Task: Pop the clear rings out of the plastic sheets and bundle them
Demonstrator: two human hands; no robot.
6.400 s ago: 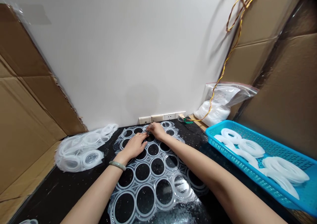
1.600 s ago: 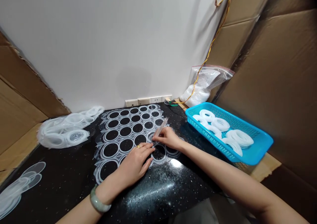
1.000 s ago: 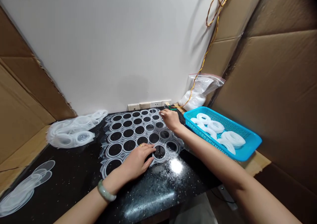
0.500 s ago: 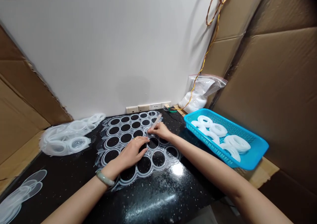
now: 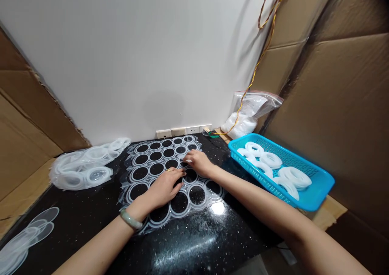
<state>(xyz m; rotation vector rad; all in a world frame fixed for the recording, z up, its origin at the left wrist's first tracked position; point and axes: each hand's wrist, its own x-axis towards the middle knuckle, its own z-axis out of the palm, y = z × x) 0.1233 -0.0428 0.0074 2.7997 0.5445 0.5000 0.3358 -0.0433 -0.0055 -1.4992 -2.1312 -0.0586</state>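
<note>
Left hand (image 5: 164,187) lies flat on the sheet, fingers spread, pressing down, and that looks like it's pinning the film steady. Right hand (image 5: 199,162) is curled, fingertips (image 5: 187,160) bunched narrow at the edge of a hole; whether they grip anything, I can't tell from here. Under them, the clear plastic sheet (image 5: 161,158) sits on the black bench (image 5: 194,242), its punched holes showing dark, right up near the wall sockets (image 5: 182,131). Out to the left, a loose pile of film rings (image 5: 79,171), with flat clear discs (image 5: 30,234) nearer the bench edge. Out to the right, a blue basket (image 5: 322,185) holds white coiled rings (image 5: 270,160), gathered apart from the sheet.
</note>
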